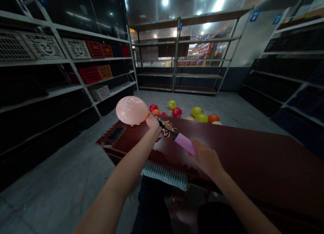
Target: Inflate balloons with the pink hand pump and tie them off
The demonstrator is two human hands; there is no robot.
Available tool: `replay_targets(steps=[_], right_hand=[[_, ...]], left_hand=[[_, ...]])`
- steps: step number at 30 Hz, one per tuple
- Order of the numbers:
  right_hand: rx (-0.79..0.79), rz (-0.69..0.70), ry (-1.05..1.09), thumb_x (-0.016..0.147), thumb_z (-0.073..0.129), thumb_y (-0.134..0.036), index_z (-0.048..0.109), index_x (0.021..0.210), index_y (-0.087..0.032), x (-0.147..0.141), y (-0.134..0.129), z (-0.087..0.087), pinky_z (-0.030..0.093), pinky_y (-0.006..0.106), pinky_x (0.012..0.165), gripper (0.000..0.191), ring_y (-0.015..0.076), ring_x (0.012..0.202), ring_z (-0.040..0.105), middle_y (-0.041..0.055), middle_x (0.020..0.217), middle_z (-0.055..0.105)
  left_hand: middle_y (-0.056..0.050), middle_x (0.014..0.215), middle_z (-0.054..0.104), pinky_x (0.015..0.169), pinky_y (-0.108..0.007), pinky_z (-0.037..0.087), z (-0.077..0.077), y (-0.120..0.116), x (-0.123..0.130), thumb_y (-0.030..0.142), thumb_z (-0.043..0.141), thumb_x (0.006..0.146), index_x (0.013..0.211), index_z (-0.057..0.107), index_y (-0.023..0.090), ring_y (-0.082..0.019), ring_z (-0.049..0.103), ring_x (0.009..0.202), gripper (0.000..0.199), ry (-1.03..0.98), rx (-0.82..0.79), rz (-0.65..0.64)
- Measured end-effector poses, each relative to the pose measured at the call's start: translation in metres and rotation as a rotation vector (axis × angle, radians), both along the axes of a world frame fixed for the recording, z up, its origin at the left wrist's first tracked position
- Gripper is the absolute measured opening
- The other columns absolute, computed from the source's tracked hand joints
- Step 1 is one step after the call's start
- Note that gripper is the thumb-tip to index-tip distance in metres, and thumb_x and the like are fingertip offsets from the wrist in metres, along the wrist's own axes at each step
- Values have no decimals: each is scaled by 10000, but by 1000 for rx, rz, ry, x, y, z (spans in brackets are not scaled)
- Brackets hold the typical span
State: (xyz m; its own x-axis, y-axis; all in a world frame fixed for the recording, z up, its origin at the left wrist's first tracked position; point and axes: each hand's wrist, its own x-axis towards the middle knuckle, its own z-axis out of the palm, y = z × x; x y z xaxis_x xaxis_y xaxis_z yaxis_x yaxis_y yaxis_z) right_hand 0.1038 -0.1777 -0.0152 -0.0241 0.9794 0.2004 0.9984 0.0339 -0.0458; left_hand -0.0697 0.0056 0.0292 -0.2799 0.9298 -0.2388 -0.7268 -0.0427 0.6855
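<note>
The left hand's (pixel 153 122) fingers pinched the pale balloon (pixel 132 110) at its neck, above the worktop's (pixel 240 149) far left, presumably sealing it against the pump (pixel 185 143); the right hand's (pixel 205 156) fingers gripped the pump's near end, probably for steadiness.

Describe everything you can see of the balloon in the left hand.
The balloon is pale pink, rounded and inflated, with a shiny, rubbery-looking skin and faint marks. Its neck end points right, into the left hand, which pinches it at the end of the pump. It shows over the left end of the table; contact is unclear.
</note>
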Motion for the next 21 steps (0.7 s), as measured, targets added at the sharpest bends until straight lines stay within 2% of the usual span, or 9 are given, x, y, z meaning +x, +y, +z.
replay_targets(steps=[4,8,14,21], right_hand=[[54,22,11,918,566,-278,532,1368,-305,15,-10,-2,601,422,768,453,333,1007,725,104,1170,728],[72,-5,35,936,537,-286,550,1350,-242,20,-13,-3,586,407,803,416,314,1025,723,122,1235,714],[35,-145,124,904,600,-304,573,1340,-205,18,-1,-22,560,391,763,447,309,985,732,125,1245,721],[328,-112,163,818,698,-244,608,1259,-249,-4,42,-49,494,365,712,450,305,917,707,85,1119,745]], left_hand=[[77,476,336,391,-206,300,14,14,-20,329,423,1054,662,327,219,-78,366,337,418,5,-14,46],[79,477,336,398,-205,316,19,15,-24,307,397,1063,670,341,217,-74,367,338,407,-12,33,77],[77,460,312,407,-212,325,5,4,-10,362,449,1050,642,309,222,-75,355,355,454,-51,221,182],[79,468,329,409,-217,309,-8,-4,15,419,490,1023,623,315,222,-69,354,351,479,-19,256,209]])
